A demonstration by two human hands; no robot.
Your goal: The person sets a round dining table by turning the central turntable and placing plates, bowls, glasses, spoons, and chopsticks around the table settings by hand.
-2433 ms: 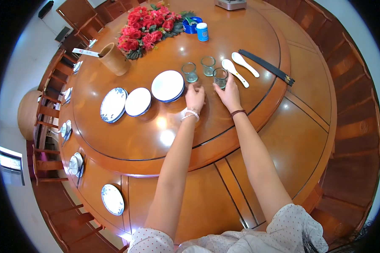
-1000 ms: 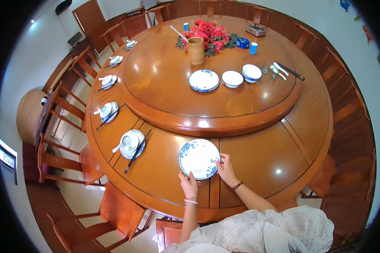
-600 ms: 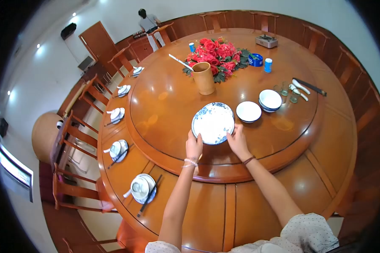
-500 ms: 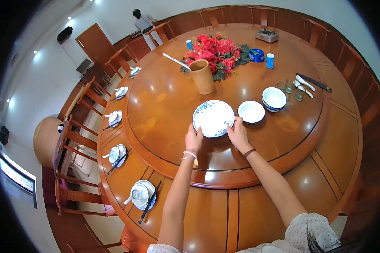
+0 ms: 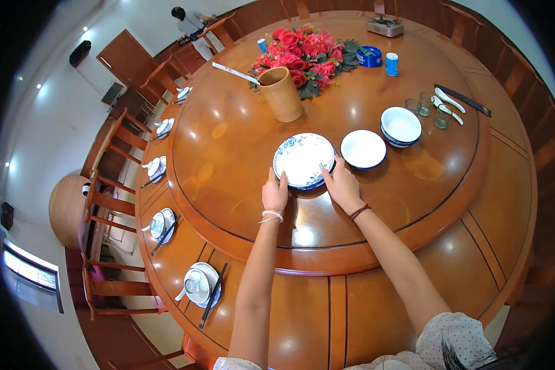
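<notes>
A stack of white plates with blue floral rims (image 5: 304, 159) is between my two hands over the near part of the round turntable (image 5: 228, 200). My left hand (image 5: 275, 192) grips its left near edge, thumb on top. On the right near edge my right hand (image 5: 344, 185) holds it the same way, fingers partly hidden underneath. Just right of the plates is a white dish with a blue outside (image 5: 363, 149). Beyond it stands a stack of white bowls (image 5: 401, 126). I cannot tell whether the plates rest fully on the wood.
A wooden holder (image 5: 282, 95) stands before red flowers (image 5: 302, 52). Glasses (image 5: 441, 117), white spoons (image 5: 448, 105) and black chopsticks (image 5: 462, 100) lie at right. A blue can (image 5: 392, 64) and small stove (image 5: 385, 26) are farther back. Place settings (image 5: 200, 285) line the left edge. A person (image 5: 192, 29) stands behind.
The camera view has shifted slightly. The plates appear a little farther left and higher in the picture, and more than one rim now shows. Both hands keep their grip.
</notes>
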